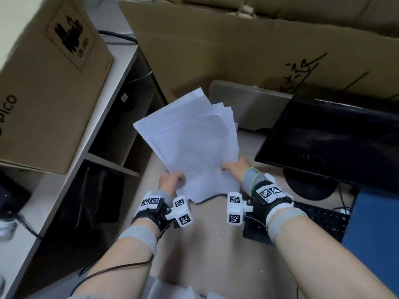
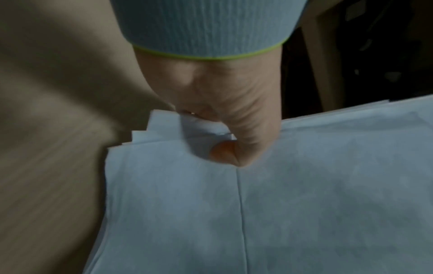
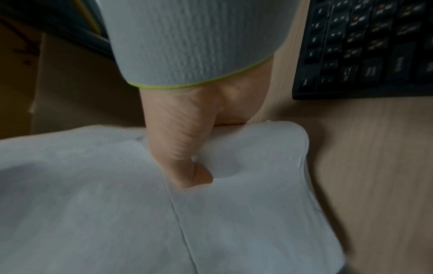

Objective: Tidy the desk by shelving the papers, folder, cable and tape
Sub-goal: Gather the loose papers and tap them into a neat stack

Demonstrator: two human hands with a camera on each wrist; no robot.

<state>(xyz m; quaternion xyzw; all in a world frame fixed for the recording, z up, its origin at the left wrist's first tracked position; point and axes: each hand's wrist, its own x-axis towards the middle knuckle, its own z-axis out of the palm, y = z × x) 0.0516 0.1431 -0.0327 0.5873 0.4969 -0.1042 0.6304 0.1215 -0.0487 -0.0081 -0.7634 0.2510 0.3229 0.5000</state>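
Observation:
A loose stack of white papers (image 1: 190, 143) is held up above the wooden desk (image 1: 216, 244), its far sheets fanned out. My left hand (image 1: 171, 179) pinches the stack's near left edge, thumb on top, as the left wrist view shows on the papers (image 2: 281, 204) under my left hand (image 2: 225, 140). My right hand (image 1: 234, 166) pinches the near right edge; its thumb presses a dent into the papers (image 3: 117, 204) below my right hand (image 3: 187, 157). Folder, cable and tape are not clearly seen.
A white shelf unit (image 1: 112, 160) with dark compartments stands at the left, a cardboard box (image 1: 47, 87) on top. Large cardboard sheets (image 1: 259, 46) lean behind. A black monitor (image 1: 332, 139), a keyboard (image 1: 323, 219) and a blue item (image 1: 375, 240) sit at the right.

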